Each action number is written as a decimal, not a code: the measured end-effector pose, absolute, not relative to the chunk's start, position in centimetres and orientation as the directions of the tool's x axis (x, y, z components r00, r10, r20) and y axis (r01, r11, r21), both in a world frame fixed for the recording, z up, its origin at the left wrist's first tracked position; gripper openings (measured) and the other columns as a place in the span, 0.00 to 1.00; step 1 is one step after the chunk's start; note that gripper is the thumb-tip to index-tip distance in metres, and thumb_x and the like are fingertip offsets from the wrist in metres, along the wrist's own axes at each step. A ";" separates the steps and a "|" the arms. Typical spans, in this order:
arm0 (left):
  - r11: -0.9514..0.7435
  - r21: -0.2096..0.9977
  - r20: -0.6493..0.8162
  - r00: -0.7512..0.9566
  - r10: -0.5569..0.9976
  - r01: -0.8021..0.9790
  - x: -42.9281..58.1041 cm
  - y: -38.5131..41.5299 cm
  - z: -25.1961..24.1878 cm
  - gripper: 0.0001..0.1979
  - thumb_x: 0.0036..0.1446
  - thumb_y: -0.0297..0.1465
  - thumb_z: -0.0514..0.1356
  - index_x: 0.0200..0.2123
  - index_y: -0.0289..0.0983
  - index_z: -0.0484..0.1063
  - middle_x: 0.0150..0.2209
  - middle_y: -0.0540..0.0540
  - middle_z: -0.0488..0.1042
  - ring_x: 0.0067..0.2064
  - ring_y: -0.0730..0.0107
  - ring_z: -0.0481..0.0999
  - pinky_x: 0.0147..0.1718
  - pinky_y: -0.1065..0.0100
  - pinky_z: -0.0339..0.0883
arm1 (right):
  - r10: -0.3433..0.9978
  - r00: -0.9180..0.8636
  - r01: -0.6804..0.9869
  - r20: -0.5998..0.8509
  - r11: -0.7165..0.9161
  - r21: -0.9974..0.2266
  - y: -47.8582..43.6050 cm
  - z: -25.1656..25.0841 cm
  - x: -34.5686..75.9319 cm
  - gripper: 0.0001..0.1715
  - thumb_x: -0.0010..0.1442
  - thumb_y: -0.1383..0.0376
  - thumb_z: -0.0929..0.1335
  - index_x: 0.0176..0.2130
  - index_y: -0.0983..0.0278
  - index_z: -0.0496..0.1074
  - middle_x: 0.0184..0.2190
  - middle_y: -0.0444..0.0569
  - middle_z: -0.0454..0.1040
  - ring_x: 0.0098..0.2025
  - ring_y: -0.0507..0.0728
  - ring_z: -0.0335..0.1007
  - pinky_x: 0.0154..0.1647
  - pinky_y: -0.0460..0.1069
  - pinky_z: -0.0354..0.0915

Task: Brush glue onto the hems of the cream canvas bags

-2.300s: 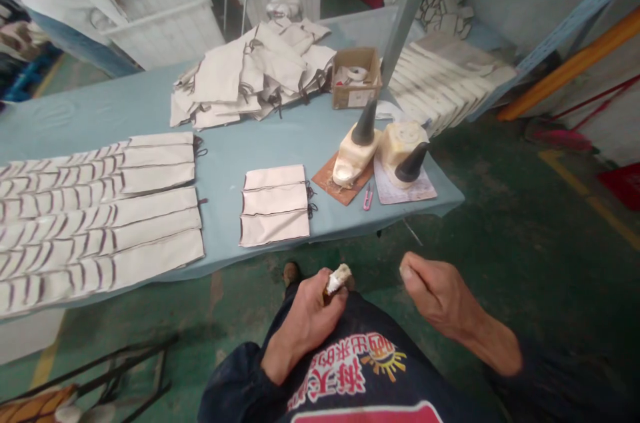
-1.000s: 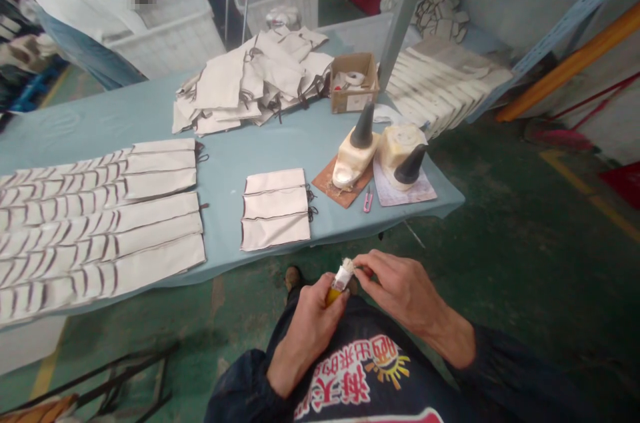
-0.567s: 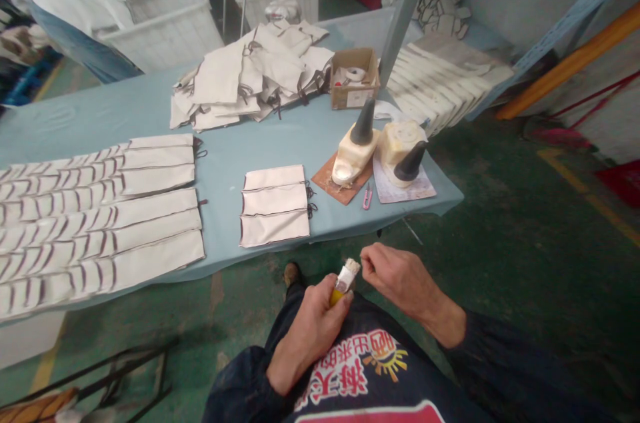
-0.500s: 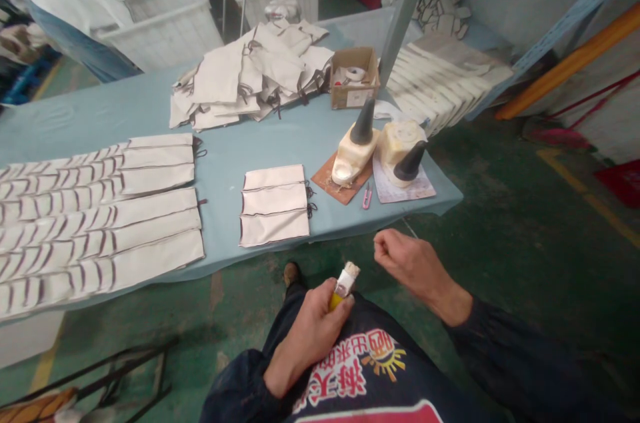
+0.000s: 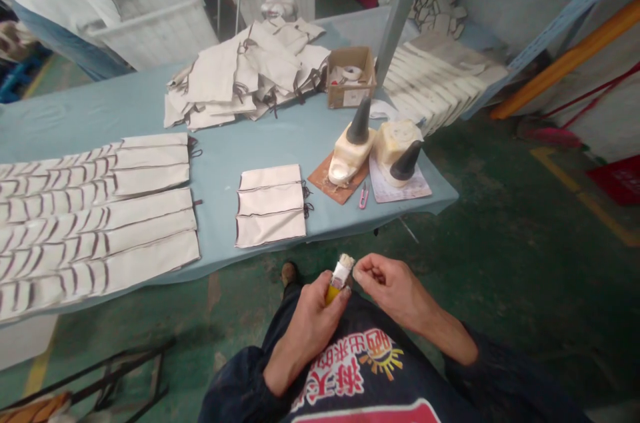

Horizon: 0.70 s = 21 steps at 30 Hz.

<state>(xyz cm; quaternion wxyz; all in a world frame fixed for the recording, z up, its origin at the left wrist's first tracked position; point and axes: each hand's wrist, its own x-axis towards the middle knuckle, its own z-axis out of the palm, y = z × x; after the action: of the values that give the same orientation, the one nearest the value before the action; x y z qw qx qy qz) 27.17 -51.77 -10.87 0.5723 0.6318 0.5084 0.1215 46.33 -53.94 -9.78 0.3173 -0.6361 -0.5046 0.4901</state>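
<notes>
Low in front of my lap, my left hand (image 5: pixel 313 320) is closed around a small brush (image 5: pixel 340 274) with a yellow handle and a whitish, caked tip pointing up. My right hand (image 5: pixel 387 286) is right beside that tip, thumb and fingers pinched together against it. What the pinch holds, if anything, is too small to see. Both hands are below the near edge of the blue table (image 5: pixel 150 110).
On the table lie three stacked cloth pieces (image 5: pixel 270 204), long rows of cloth pieces (image 5: pixel 95 210) at left, a loose pile (image 5: pixel 245 73) at the back, two glue pots with black cones (image 5: pixel 377 146), small snips (image 5: pixel 363 196) and a cardboard box (image 5: pixel 350 76). A person in white stands far left.
My right hand drew away from the brush tip to the right half a second ago, then came back to pinch at the tip. My left hand kept hold of the brush.
</notes>
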 end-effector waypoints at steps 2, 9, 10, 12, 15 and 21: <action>0.153 0.836 -0.430 0.456 0.779 0.527 27.2 -51.7 -10.8 0.13 0.66 0.40 0.57 0.33 0.38 0.67 0.27 0.54 0.66 0.28 0.71 0.63 0.29 0.68 0.53 | 0.951 0.016 0.325 -0.310 -0.298 -0.898 -54.0 -9.9 46.5 0.14 0.65 0.56 0.66 0.35 0.62 0.74 0.25 0.45 0.78 0.26 0.54 0.74 0.28 0.47 0.66; 0.113 0.820 -0.424 0.462 0.779 0.561 27.2 -51.7 -10.8 0.11 0.66 0.38 0.56 0.33 0.39 0.66 0.25 0.54 0.66 0.27 0.72 0.63 0.28 0.68 0.52 | 0.951 0.037 0.330 -0.307 -0.301 -0.895 -53.9 -10.2 46.7 0.13 0.64 0.56 0.67 0.35 0.62 0.75 0.25 0.46 0.78 0.26 0.55 0.75 0.28 0.47 0.67; 0.104 0.818 -0.422 0.467 0.777 0.566 27.2 -51.7 -10.8 0.11 0.67 0.38 0.56 0.33 0.39 0.66 0.25 0.54 0.66 0.26 0.72 0.63 0.28 0.68 0.52 | 0.953 0.039 0.334 -0.301 -0.296 -0.895 -53.9 -10.2 46.6 0.14 0.65 0.56 0.67 0.35 0.62 0.75 0.25 0.45 0.78 0.26 0.54 0.75 0.27 0.47 0.67; 0.082 0.815 -0.413 0.476 0.777 0.574 27.2 -51.7 -10.9 0.11 0.67 0.37 0.56 0.33 0.39 0.65 0.25 0.54 0.66 0.26 0.72 0.63 0.28 0.68 0.51 | 0.958 0.049 0.344 -0.282 -0.281 -0.896 -53.8 -10.4 46.4 0.14 0.65 0.55 0.66 0.33 0.61 0.74 0.24 0.45 0.77 0.25 0.54 0.74 0.26 0.47 0.66; 0.061 0.811 -0.407 0.487 0.773 0.581 27.2 -51.7 -11.0 0.11 0.68 0.37 0.55 0.32 0.40 0.63 0.24 0.55 0.65 0.26 0.72 0.63 0.28 0.68 0.50 | 0.969 0.063 0.371 -0.239 -0.245 -0.896 -53.8 -10.9 46.1 0.14 0.65 0.58 0.65 0.31 0.61 0.72 0.22 0.43 0.75 0.23 0.53 0.72 0.25 0.46 0.64; 0.098 0.813 -0.438 0.493 0.752 0.573 27.1 -51.6 -10.7 0.14 0.68 0.39 0.55 0.30 0.40 0.63 0.24 0.55 0.64 0.25 0.72 0.62 0.27 0.67 0.49 | 0.985 0.171 0.649 -0.024 -0.131 -0.749 -53.4 -12.3 48.4 0.08 0.60 0.63 0.63 0.30 0.60 0.70 0.23 0.45 0.74 0.25 0.55 0.73 0.29 0.49 0.63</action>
<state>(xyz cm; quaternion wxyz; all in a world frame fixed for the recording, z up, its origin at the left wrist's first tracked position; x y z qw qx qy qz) 27.09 -51.60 -10.67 0.5495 0.6668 0.4969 0.0811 48.44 -53.43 -12.31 0.3074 -0.7006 -0.5831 0.2731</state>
